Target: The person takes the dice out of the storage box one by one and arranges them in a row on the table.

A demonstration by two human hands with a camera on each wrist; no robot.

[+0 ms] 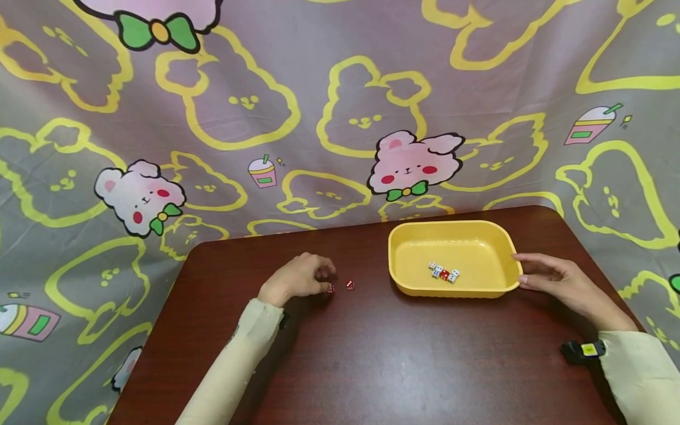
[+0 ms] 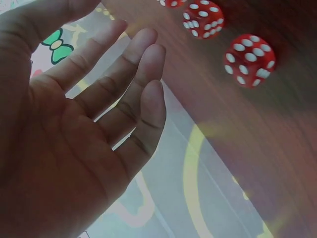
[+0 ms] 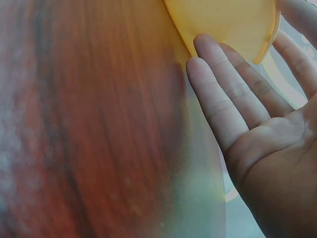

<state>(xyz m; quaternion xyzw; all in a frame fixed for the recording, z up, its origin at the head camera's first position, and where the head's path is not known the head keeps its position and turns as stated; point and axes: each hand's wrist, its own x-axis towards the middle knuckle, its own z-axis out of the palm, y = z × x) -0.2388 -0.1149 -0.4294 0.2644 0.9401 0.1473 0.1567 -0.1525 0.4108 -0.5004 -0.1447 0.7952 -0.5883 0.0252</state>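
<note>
My left hand (image 1: 300, 276) reaches low over the table with loosely bent fingers. A red die (image 1: 330, 288) with white dots lies right at its fingertips; contact is unclear. Another red die (image 1: 349, 285) lies a little to its right. In the left wrist view the palm faces the camera with nothing in it, and the red dice (image 2: 249, 60) are beyond the fingers. My right hand (image 1: 568, 286) touches the right end of a yellow plastic tray (image 1: 457, 226) with nearly straight fingers (image 3: 218, 104). Inside the tray sit several white dice (image 1: 454, 275) and red ones (image 1: 444, 275), close together.
The dark brown wooden table (image 1: 393, 360) has rounded far corners. A grey cloth (image 1: 303, 71) with yellow bear outlines hangs behind it and along both sides. The tray stands near the far right part of the table.
</note>
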